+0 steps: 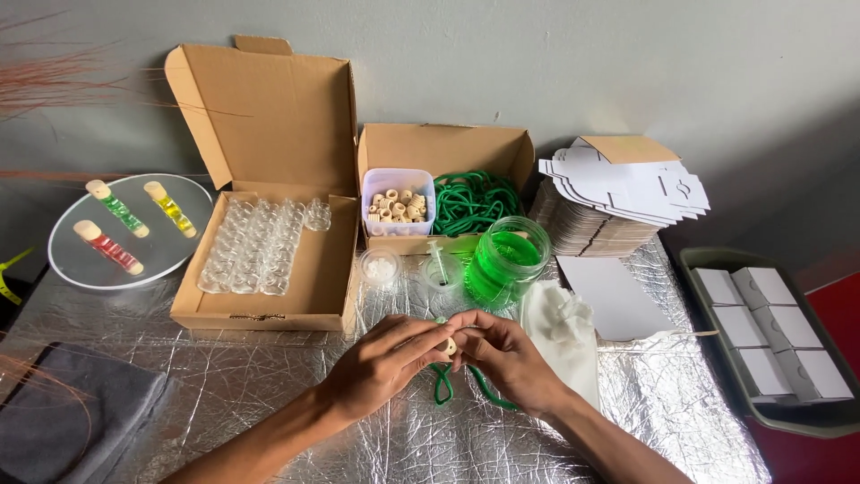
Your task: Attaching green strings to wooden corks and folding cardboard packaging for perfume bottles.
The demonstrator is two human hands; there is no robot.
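Both hands meet over the foil bench (pixel 269 394): my left hand (pixel 381 363) and right hand (pixel 506 358) fingers pinch a small cork (pixel 450 345) on green cord (pixel 441 384); green jar (pixel 507 260) at 12 o'clock.

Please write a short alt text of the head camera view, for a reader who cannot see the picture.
Over a table covered in silver foil, the left hand and right hand together pinch a small beige cork with a green cord hanging below. Behind them stand an open cardboard box of clear glass vials, a jar of green liquid and a round tray with three filled vials.
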